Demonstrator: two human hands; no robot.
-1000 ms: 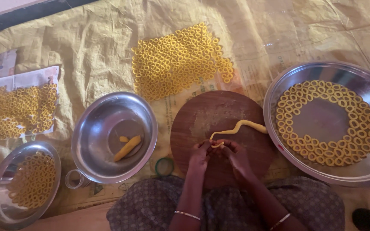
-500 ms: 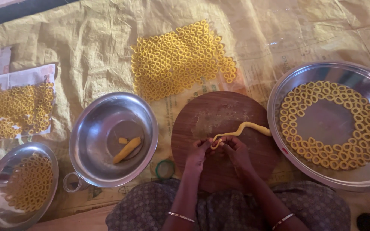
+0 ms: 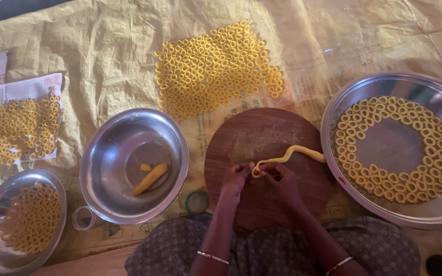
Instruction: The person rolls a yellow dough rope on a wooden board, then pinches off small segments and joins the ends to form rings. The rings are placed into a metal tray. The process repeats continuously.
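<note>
Hands [image 3: 262,180] pinch the near end of dough rope [image 3: 292,153], which trails right across board [image 3: 262,133].

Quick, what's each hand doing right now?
Left hand: pinched shut on the near end of the dough rope.
Right hand: pinched shut on the same end.

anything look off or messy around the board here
Nothing stands out. Both hands pinch one end of a dough rope on the round wooden board. Dough rings lie in tidy rows on the big tray and the yellow sheet.
</note>
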